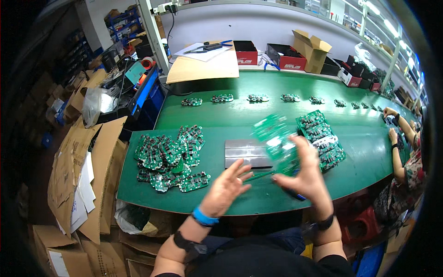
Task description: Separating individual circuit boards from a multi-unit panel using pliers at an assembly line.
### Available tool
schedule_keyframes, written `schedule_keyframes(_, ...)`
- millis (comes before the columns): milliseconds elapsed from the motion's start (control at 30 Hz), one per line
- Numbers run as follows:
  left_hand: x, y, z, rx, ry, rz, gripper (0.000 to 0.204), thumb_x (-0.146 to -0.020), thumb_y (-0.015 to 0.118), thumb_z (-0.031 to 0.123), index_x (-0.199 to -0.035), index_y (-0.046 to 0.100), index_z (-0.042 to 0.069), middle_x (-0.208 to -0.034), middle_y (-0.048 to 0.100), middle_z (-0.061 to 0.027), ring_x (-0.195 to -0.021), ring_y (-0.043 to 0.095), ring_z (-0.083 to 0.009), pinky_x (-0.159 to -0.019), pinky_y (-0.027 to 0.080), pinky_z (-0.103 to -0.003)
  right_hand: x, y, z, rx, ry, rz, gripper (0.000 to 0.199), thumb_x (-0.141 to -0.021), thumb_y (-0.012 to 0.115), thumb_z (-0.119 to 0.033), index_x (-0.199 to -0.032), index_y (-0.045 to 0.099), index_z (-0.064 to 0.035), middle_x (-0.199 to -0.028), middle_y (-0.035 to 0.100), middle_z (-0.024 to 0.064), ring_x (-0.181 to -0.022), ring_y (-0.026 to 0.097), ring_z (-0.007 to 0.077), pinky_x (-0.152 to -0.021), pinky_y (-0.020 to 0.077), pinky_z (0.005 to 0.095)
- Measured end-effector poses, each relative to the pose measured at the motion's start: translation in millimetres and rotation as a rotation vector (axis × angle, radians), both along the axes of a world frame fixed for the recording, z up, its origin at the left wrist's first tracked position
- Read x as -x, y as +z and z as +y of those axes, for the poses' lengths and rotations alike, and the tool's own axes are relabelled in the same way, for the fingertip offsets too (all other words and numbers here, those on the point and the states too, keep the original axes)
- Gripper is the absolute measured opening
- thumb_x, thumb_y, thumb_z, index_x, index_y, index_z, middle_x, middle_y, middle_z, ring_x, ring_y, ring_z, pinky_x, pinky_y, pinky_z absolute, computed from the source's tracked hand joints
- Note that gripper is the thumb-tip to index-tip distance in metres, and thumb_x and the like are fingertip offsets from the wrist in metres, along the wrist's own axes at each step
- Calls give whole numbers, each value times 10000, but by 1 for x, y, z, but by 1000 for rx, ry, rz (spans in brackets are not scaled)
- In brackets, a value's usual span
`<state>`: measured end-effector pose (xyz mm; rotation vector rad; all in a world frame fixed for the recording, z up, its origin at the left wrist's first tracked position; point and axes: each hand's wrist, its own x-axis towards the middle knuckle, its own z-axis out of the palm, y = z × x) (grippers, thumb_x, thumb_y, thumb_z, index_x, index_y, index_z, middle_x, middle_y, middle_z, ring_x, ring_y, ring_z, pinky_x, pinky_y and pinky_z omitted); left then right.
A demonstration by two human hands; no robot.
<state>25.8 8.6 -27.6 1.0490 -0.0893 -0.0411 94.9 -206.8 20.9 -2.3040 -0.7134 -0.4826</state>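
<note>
My right hand (305,171) is raised over the green bench and grips a green circuit board (276,138), blurred with motion; a dark pen-like tool (295,195) lies under that hand. My left hand (227,187) hovers beside it with fingers spread, holding nothing. Between and behind the hands lies a grey metal plate (246,153). A loose heap of green circuit boards (171,157) sits to the left. A neater stack of boards (321,136) sits to the right.
A row of single boards (257,98) runs along the green belt (258,115). Red and black boxes (246,53) and an open carton (312,50) stand at the back. Flattened cardboard (87,171) leans at left. Another person's arms (397,138) work at right.
</note>
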Motion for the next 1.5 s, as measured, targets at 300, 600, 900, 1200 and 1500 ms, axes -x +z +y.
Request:
schedule_keyframes(300, -5, -19, 10, 465, 60, 157, 376, -978, 336, 258, -1310, 353, 82, -1230, 506, -166, -1094, 537, -341, -892, 471, -509, 20, -35, -18, 319, -19, 76, 1067, -494, 828, -400, -1335, 305, -3, -1311, 383, 206, -1245, 326, 371, -1000, 281, 450)
schedule_keyframes(600, 10, -51, 45, 497, -1, 234, 433, -975, 321, 321, -1315, 361, 55, -1274, 473, -171, -1107, 513, -366, -910, 445, -523, 28, -69, -63, 333, -89, 219, 711, -610, 769, -304, -1174, 498, 32, -1180, 453, 183, -1116, 407, 363, -957, 319, 419)
schedule_keyframes(900, 17, -30, 32, 594, -148, 260, 505, -969, 312, 362, -1350, 311, 29, -1319, 431, -177, -1117, 509, -351, -947, 420, -506, 27, -42, -38, -616, 208, 820, 482, -714, 694, -103, -1159, 530, -16, -961, 565, 72, -867, 540, 191, -812, 417, 299)
schedule_keyframes(1200, 27, -26, 23, 302, -91, 222, 435, -987, 315, 265, -1383, 224, 111, -1288, 447, -122, -1109, 530, -250, -885, 494, -417, 20, -20, 22, 124, 113, -135, 537, -581, 647, -123, -1110, 573, -68, -1015, 542, 110, -951, 494, 289, -876, 344, 410)
schedule_keyframes(1500, 39, -17, 18, 164, -3, 200, 443, -983, 309, 298, -1380, 230, 118, -1290, 444, -133, -1117, 522, -263, -906, 481, -423, 22, -13, 37, 220, 99, -229, 580, -574, 694, -207, -1130, 565, -103, -1020, 539, 74, -931, 492, 253, -827, 346, 401)
